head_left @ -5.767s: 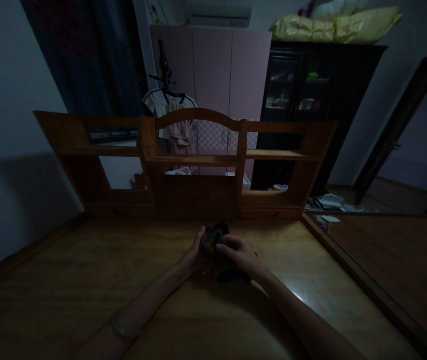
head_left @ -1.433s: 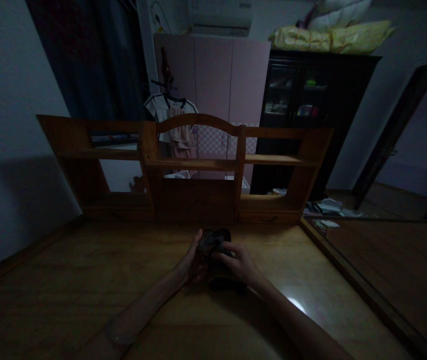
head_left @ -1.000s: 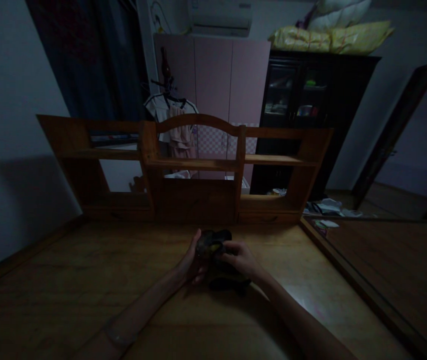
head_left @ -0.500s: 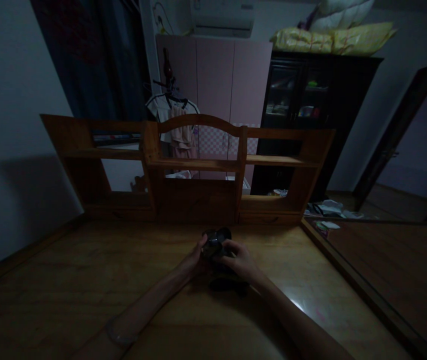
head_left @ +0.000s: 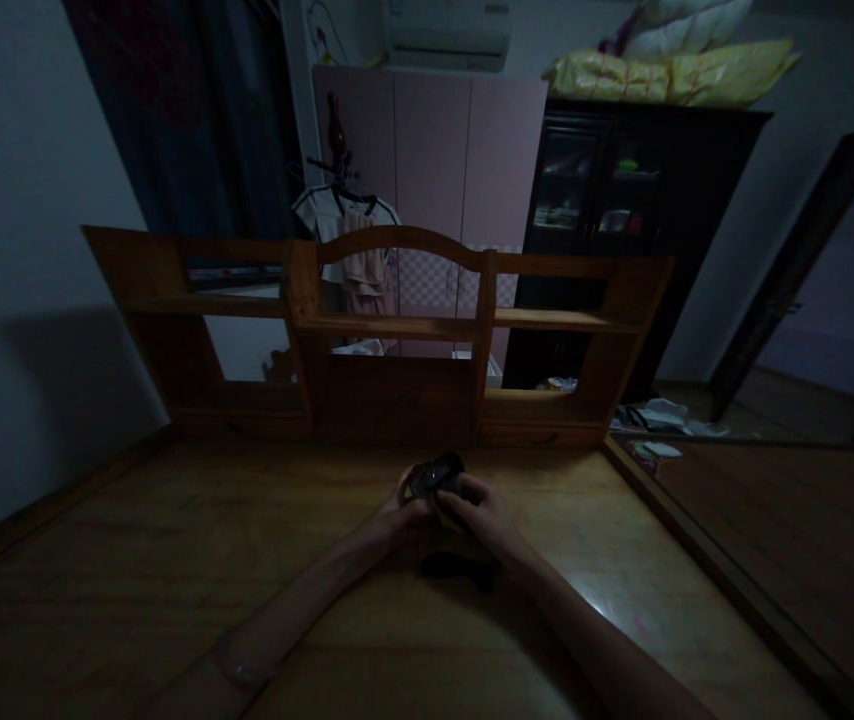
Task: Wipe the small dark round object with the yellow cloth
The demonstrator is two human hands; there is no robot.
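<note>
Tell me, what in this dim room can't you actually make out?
- Head view, the dark object: dim light and the left hand and right hand closed around it hide what it is.
- The dark shape on the wooden surface under the wrists: lost in shadow, unidentifiable.
- Items inside the glass cabinet: too small and dark to name.
- Both arms: cut off by the bottom edge.

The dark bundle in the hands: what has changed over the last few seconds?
Both hands have drawn closer together: the left hand and right hand now meet below the dark bundle, hiding its paler patch. Both gripped it throughout. The dark piece on the table stayed put.
</note>
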